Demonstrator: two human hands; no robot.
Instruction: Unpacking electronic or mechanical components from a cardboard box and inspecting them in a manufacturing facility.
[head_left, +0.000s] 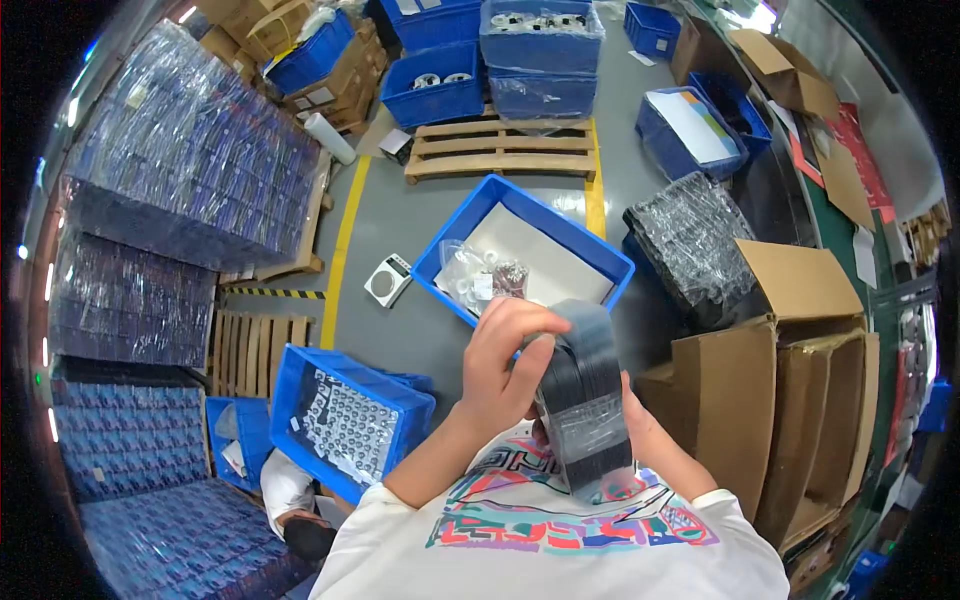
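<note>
Close to my chest I hold a tall stack of thin dark pieces (pixel 585 385), banded around its lower half with clear plastic film. My left hand (pixel 500 360) is bent over the stack's upper left side, its thumb and fingers closed against the edge. From the right, my right hand (pixel 634 410) supports the stack; most of its fingers are hidden behind it. Just beyond is a blue bin (pixel 455 228) with a white sheet (pixel 545 250) inside. Clear plastic bags (pixel 470 275) of small white and dark parts lie in the bin's near left corner.
Left of the bin, a small white radio-like device (pixel 388 281) sits on the floor. A person (pixel 295 500) is beside a blue crate of round parts (pixel 285 395) at lower left. Open cardboard boxes (pixel 725 400) stand at right. Beyond the bin lies a wooden pallet (pixel 500 163).
</note>
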